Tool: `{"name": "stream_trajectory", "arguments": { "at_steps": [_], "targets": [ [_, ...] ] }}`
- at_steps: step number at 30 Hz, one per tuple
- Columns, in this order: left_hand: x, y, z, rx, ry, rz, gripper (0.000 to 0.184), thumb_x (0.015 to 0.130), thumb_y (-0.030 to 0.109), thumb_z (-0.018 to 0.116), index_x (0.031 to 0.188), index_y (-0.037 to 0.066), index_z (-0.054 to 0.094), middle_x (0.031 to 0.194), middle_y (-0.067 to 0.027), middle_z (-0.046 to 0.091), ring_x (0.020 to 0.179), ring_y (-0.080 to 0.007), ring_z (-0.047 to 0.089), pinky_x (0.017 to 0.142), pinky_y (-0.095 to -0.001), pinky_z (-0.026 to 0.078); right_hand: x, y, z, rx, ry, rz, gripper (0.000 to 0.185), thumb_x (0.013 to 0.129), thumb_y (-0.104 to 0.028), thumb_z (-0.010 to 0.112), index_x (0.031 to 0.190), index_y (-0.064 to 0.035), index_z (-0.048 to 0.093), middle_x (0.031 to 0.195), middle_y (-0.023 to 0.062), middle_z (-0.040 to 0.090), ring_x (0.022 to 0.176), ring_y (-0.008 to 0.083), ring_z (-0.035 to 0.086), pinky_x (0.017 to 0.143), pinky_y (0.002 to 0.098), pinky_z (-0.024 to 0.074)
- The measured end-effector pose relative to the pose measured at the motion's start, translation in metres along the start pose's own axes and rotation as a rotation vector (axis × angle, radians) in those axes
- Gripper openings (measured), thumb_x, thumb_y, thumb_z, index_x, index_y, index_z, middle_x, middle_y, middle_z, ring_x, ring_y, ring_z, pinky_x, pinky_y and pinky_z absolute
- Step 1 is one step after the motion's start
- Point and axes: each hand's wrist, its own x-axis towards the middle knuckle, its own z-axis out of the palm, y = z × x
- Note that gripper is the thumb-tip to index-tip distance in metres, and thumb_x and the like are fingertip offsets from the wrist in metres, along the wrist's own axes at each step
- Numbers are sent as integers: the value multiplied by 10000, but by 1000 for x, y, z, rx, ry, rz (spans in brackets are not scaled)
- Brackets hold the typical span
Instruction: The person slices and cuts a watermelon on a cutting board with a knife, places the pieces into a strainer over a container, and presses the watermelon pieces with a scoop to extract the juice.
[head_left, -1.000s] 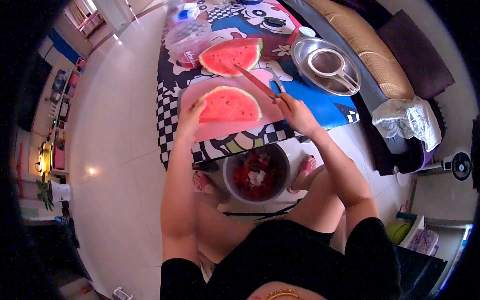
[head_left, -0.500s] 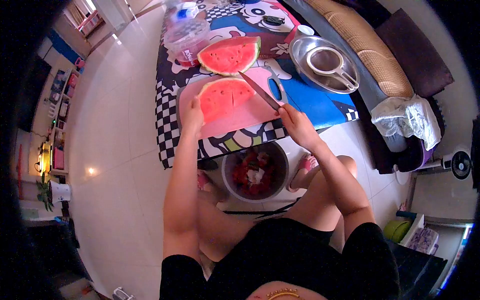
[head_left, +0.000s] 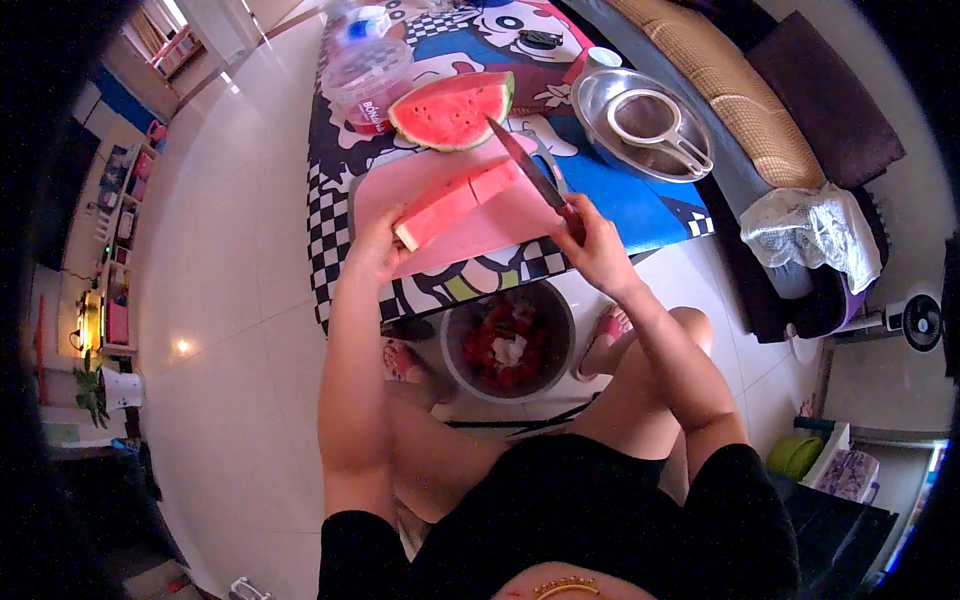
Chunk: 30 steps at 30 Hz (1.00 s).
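Observation:
My left hand (head_left: 377, 246) grips the near-left end of a watermelon slice (head_left: 448, 205), which rests on a pink cutting board (head_left: 490, 240). A dark cut line runs across the red flesh, and pale rind shows at the end by my fingers. In my right hand (head_left: 597, 250) is a knife (head_left: 528, 165), its blade slanting up and left over the right part of the board, apart from the slice. Behind the board lies a larger watermelon wedge (head_left: 455, 112) with green rind, cut face toward me.
A clear plastic tub (head_left: 368, 85) stands at the back left. On the right, a strainer (head_left: 645, 118) lies in a metal bowl (head_left: 590, 95). Below the table edge, between my feet, sits a bin (head_left: 456, 360) with red scraps. A sofa (head_left: 725, 100) runs along the right.
The slice has been turned on the board, so a narrower face and its rind end now show. My left hand shifted slightly left and down; the knife blade moved away from the slice.

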Motion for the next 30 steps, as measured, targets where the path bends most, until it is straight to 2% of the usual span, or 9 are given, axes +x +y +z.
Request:
{"name": "stream_trajectory", "arguments": {
  "at_steps": [5, 8, 11, 14, 17, 20, 23, 26, 30],
  "targets": [
    [-6, 7, 1, -18, -90, -102, 297, 947, 243, 467, 1151, 36, 530, 1091, -80, 595, 954, -184, 612, 773, -327, 542, 30, -8, -4, 84, -75, -90, 418, 833, -23, 622, 1227, -54, 486, 702, 6, 509, 615, 81, 460, 581, 240, 404],
    [-3, 7, -4, -13, -132, -133, 290, 946, 252, 477, 1153, 57, 533, 1051, -74, 610, 883, -172, 622, 693, -302, 556, 58, 19, 12, 169, -92, -196, 382, 822, -23, 650, 1179, -57, 515, 689, -28, 488, 606, 62, 443, 540, 226, 376],
    [13, 1, -16, 87, -88, -77, 364, 947, 366, 462, 1144, 71, 540, 1028, -59, 619, 832, -163, 623, 592, -261, 542, 72, 13, 4, 174, -218, -100, 325, 816, -71, 692, 1106, -52, 546, 679, -44, 481, 601, 51, 431, 505, 221, 345],
    [-10, 25, -6, 339, -57, -107, 516, 924, 512, 431, 1193, 79, 512, 1050, -68, 608, 857, -185, 613, 685, -299, 532, 81, 9, 0, 112, -262, -95, 279, 813, -119, 716, 1030, -40, 558, 682, -44, 501, 608, 41, 448, 485, 213, 323],
    [-10, 28, 4, 299, 101, 47, 620, 926, 586, 363, 1248, 74, 497, 1119, -100, 594, 989, -217, 582, 845, -373, 476, 90, 9, 2, 65, -266, -128, 268, 818, -142, 718, 999, -26, 556, 676, -36, 503, 597, 46, 444, 493, 221, 339],
    [-18, 33, 10, 288, 5, 220, 596, 880, 550, 507, 1286, 120, 428, 1180, -114, 548, 1055, -264, 548, 947, -374, 410, 101, 15, 9, 108, -242, -189, 269, 820, -150, 720, 986, -20, 552, 673, -25, 493, 590, 51, 446, 511, 234, 364],
    [-27, 26, 11, 843, 14, 683, 530, 833, 350, 669, 1247, 102, 449, 1191, -110, 541, 1096, -257, 531, 945, -358, 415, 104, 9, 7, 125, -261, -213, 292, 820, -150, 722, 1009, -16, 543, 690, -21, 507, 616, 45, 459, 532, 245, 384],
    [-38, 26, 20, 877, -33, 760, 512, 763, 143, 742, 1195, 69, 478, 1158, -112, 551, 1087, -229, 538, 937, -343, 419, 93, -1, 7, 35, -130, -172, 389, 837, -271, 689, 1094, -35, 516, 792, 121, 635, 720, 219, 620, 664, 388, 477],
    [-43, 21, 26, 862, 7, 742, 444, 775, 108, 728, 1158, 58, 509, 1109, -112, 575, 1052, -199, 552, 910, -323, 434, 68, -13, -2, -130, 2, -91, 362, 925, -374, 532, 1053, -37, 505, 820, 217, 638, 762, 381, 629, 663, 468, 472]
  ]
}}
